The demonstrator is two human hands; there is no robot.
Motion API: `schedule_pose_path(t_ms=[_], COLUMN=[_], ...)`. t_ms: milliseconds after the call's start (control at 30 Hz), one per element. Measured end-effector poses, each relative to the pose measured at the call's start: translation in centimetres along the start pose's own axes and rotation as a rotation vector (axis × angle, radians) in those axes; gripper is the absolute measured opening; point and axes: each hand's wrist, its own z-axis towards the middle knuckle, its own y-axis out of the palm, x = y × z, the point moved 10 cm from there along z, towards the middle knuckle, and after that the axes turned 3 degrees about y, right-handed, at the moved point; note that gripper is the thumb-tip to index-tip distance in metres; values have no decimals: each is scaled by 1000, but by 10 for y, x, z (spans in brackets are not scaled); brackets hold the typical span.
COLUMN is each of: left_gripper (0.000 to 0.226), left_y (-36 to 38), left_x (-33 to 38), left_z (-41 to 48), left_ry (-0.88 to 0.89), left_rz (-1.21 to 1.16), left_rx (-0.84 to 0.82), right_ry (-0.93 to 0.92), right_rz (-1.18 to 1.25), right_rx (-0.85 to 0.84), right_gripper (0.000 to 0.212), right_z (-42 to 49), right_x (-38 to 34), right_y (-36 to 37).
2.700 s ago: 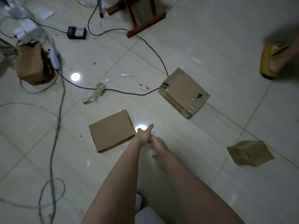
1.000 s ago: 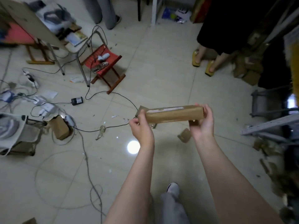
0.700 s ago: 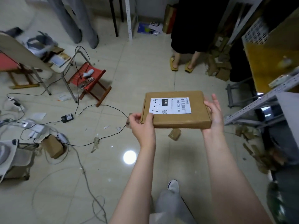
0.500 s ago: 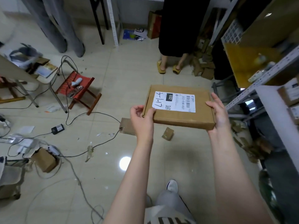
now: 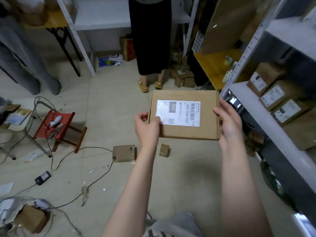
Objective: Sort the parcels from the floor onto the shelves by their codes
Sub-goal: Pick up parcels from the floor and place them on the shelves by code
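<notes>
I hold a flat brown cardboard parcel (image 5: 189,130) level in front of me, label side up. Its white label (image 5: 178,112) reads 032 and 032-0JB-E01. My left hand (image 5: 147,128) grips the parcel's left edge, thumb on the label corner. My right hand (image 5: 228,122) clasps its right edge. Two more parcels lie on the floor below: a taped square one (image 5: 124,153) and a small one (image 5: 164,150). A white metal shelf (image 5: 266,113) at the right carries several labelled boxes (image 5: 280,100).
A person in a black skirt and yellow sandals (image 5: 150,48) stands just beyond the parcel. Another person's grey trouser legs (image 5: 34,72) are at the left. A red stool (image 5: 58,129), black cables (image 5: 71,154), a charger (image 5: 42,177) and a torn box (image 5: 32,219) clutter the floor at left.
I lifted the flat parcel off the floor, turned its label up and raised my view toward the shelves. My left thumb now covers the handwritten mark on the label.
</notes>
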Motion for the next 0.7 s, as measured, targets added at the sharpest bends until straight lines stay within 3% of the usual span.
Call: schedule_pose_path(t_ms=[267,400,567,700], left_gripper=[53,70,59,63], left_y=[123,192,269,323], left_x=[47,89,127,157], left_z=[-51,-87,-135,-181], left_ry=[-17,85,151,166], left_rz=[-5,-40,-147,-218], left_rx=[-360,-554,-699,-790], right_ry=[-230,-390,-561,-672], right_rz=[-151,-192,-292,-417], right_rx=[49,108,181,273], right_gripper=[31,30,27,26], right_z=[4,9,-1,-21], right_x=[-140,-221,-320,-386], right_y=[-81,-127,-178,-218])
